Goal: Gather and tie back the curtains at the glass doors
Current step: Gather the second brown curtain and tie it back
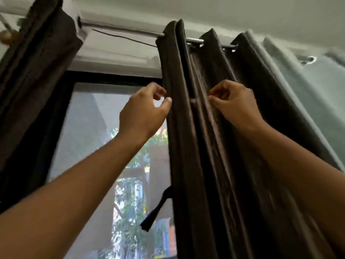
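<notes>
As left hand (144, 111) pinches curtain (186, 156), right hand (236, 101) fingers (217, 90) pinching fold

Curtain rod (121, 28): bare metal, slanting across the top of the frame from upper left toward upper right.
Hung on it, centre to right: dark brown curtain (183, 71), in deep folds, threaded on through its eyelets.
Far right: pale grey curtain (308, 86), one metal eyelet (309, 59) showing.
Upper left: second dark curtain (37, 62), bunched at the rod's left end.
</notes>
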`<action>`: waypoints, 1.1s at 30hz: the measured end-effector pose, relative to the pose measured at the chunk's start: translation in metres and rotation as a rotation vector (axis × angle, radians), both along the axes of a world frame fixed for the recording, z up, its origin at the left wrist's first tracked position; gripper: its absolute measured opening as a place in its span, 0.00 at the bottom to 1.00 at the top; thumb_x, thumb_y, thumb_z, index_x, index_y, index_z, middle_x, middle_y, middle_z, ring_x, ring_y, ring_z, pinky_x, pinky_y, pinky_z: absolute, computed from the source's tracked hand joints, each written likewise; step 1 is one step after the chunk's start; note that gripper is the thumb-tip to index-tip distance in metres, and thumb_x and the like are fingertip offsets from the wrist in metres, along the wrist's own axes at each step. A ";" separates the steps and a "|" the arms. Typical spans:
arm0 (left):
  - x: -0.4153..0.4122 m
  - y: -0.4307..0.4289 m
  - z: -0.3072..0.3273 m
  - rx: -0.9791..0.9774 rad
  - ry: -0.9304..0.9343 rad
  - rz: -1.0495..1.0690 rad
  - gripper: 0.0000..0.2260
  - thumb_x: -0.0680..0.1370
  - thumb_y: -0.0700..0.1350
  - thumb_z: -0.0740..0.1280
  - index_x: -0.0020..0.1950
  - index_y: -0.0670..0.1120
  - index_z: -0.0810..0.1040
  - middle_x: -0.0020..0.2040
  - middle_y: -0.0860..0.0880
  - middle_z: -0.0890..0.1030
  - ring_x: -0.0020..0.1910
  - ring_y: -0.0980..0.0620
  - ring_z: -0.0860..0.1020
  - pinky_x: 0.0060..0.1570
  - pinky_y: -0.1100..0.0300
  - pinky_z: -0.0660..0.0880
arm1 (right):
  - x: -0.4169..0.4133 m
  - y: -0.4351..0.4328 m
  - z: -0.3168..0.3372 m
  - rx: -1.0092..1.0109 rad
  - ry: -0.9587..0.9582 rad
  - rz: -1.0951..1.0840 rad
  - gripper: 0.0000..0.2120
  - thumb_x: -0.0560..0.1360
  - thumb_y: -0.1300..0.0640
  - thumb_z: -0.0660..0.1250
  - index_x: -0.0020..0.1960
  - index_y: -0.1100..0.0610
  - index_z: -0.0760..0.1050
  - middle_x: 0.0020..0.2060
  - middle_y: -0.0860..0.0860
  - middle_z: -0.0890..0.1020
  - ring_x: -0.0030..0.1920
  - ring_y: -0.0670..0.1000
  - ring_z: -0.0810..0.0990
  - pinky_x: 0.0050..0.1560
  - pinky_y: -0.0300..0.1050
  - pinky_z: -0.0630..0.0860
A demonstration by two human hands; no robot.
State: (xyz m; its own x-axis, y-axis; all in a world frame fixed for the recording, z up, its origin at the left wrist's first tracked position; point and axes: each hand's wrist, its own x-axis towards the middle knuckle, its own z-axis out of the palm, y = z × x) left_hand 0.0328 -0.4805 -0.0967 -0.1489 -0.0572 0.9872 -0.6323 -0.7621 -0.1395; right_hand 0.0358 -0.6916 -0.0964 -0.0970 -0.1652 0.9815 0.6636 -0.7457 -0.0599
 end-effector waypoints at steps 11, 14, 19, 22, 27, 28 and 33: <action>0.070 -0.110 0.094 -0.228 0.295 0.364 0.21 0.77 0.52 0.65 0.69 0.48 0.66 0.63 0.44 0.76 0.59 0.39 0.75 0.51 0.49 0.73 | 0.080 -0.087 0.090 0.087 0.251 -0.144 0.36 0.73 0.51 0.69 0.74 0.54 0.53 0.73 0.58 0.59 0.71 0.60 0.59 0.68 0.60 0.61; 0.068 -0.108 0.105 -0.319 0.207 0.518 0.11 0.76 0.46 0.64 0.57 0.44 0.75 0.53 0.41 0.79 0.52 0.38 0.77 0.42 0.53 0.68 | 0.092 -0.090 0.096 0.074 0.293 -0.175 0.39 0.74 0.52 0.69 0.76 0.52 0.48 0.75 0.60 0.54 0.72 0.62 0.57 0.68 0.63 0.59; 0.062 -0.078 0.111 -0.304 0.116 0.730 0.10 0.79 0.46 0.63 0.52 0.41 0.78 0.48 0.39 0.79 0.46 0.38 0.76 0.40 0.52 0.68 | 0.111 -0.102 0.111 0.132 0.471 -0.053 0.42 0.73 0.55 0.70 0.76 0.51 0.44 0.73 0.62 0.57 0.70 0.65 0.63 0.65 0.64 0.67; 0.053 -0.019 0.112 -0.404 0.107 0.787 0.12 0.79 0.47 0.63 0.54 0.41 0.79 0.53 0.35 0.79 0.52 0.33 0.77 0.46 0.48 0.72 | 0.125 -0.097 0.114 0.159 0.438 -0.051 0.36 0.74 0.57 0.68 0.75 0.53 0.50 0.64 0.60 0.72 0.61 0.62 0.73 0.56 0.58 0.75; 0.032 0.068 0.135 -0.577 0.179 0.735 0.14 0.78 0.45 0.64 0.58 0.38 0.78 0.58 0.34 0.77 0.57 0.32 0.75 0.54 0.44 0.73 | 0.126 -0.076 0.127 0.242 0.301 -0.188 0.18 0.77 0.64 0.59 0.66 0.59 0.65 0.59 0.60 0.75 0.60 0.61 0.73 0.53 0.53 0.72; 0.029 0.082 0.139 -0.621 0.214 0.694 0.15 0.77 0.44 0.64 0.59 0.37 0.77 0.60 0.34 0.76 0.59 0.32 0.74 0.57 0.43 0.72 | 0.125 -0.070 0.132 0.259 0.288 -0.189 0.16 0.77 0.64 0.59 0.65 0.60 0.67 0.59 0.61 0.75 0.61 0.61 0.73 0.54 0.54 0.72; 0.029 0.122 0.138 -0.619 0.275 0.576 0.14 0.75 0.46 0.65 0.58 0.43 0.80 0.60 0.36 0.78 0.56 0.34 0.76 0.55 0.46 0.73 | 0.116 -0.025 0.155 0.289 0.268 -0.161 0.11 0.76 0.66 0.59 0.55 0.62 0.75 0.50 0.58 0.78 0.56 0.61 0.76 0.55 0.51 0.74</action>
